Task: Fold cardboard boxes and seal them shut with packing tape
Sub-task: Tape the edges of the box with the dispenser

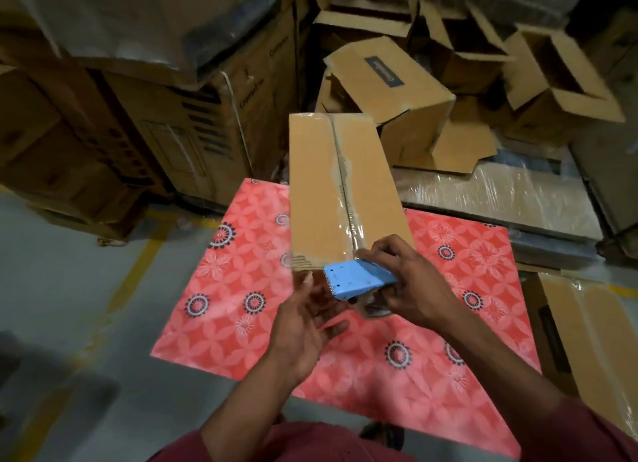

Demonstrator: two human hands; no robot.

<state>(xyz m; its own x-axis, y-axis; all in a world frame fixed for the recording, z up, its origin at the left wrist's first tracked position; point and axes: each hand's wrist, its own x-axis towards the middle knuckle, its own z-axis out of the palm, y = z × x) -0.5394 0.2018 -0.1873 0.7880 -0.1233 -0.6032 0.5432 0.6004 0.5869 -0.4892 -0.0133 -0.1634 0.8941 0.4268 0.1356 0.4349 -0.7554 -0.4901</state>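
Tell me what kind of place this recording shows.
Probably a warehouse or packing area: large stacked cartons, a heap of open empty boxes, shrink-wrapped goods and yellow floor lines.

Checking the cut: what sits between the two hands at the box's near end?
In the head view, only the blue tape dispenser, gripped by the right hand, lies between it and the open left hand.

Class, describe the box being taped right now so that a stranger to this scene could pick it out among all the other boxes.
Find the red flowered mat on the floor. The box being taped stands on its far edge, nearest the person. Unlike the open, tumbled boxes behind, it is closed, with clear tape along its centre seam, and the right hand holds a blue tape dispenser at its near end.
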